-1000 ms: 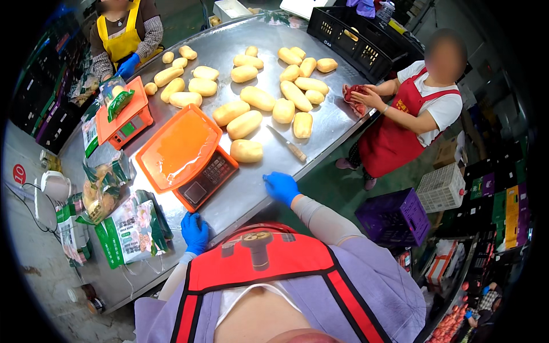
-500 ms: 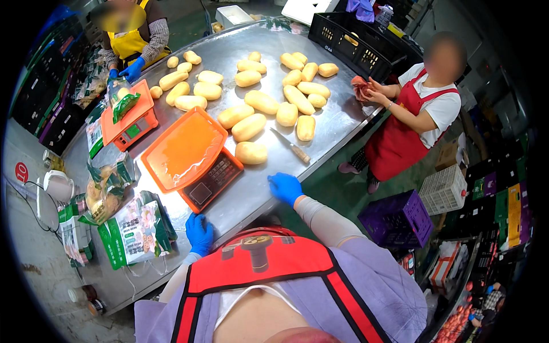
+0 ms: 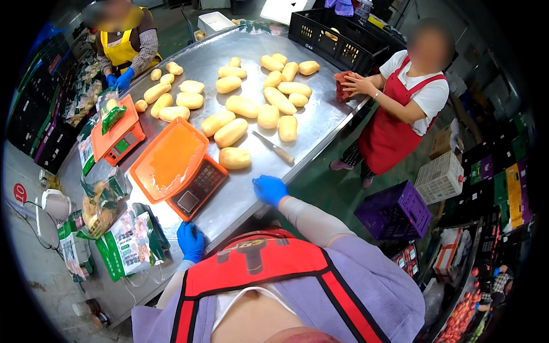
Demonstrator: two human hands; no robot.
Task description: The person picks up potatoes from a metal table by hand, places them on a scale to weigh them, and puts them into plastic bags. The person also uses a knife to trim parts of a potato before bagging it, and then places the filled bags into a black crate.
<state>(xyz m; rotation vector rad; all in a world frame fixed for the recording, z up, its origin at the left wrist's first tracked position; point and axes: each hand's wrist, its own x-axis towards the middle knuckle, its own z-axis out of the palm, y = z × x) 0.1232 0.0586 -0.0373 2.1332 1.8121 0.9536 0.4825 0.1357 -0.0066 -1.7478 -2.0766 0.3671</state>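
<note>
As an orange scale (image 3: 171, 157) stands just left of the frame's centre, a worker's left hand (image 3: 190, 241), gloved in blue, rests just below its near corner, at the edge of a metal surface (image 3: 235, 197). The right hand (image 3: 270, 190), also in blue, lies on the same edge near the centre, fingers bent. Neither hand visibly grips anything; how far the fingers close cannot be told from this angle.

Above the right hand, a wooden-handled knife (image 3: 274, 148) lies beside pale yellow, oblong vegetables (image 3: 235, 158), which spread across the upper middle. At left, a second orange scale (image 3: 119, 137) bears a green-trimmed package (image 3: 112, 118); below it sit a clear-fronted bag (image 3: 98, 210) of yellowish produce and green-and-white bags (image 3: 130, 244).

A co-worker in a red apron (image 3: 397, 123), upper right, holds a reddish cloth (image 3: 343, 86) near a black crate (image 3: 337, 41). Another, in a yellow apron (image 3: 120, 52), stands upper left. A purple crate (image 3: 394, 210) sits right of centre.
</note>
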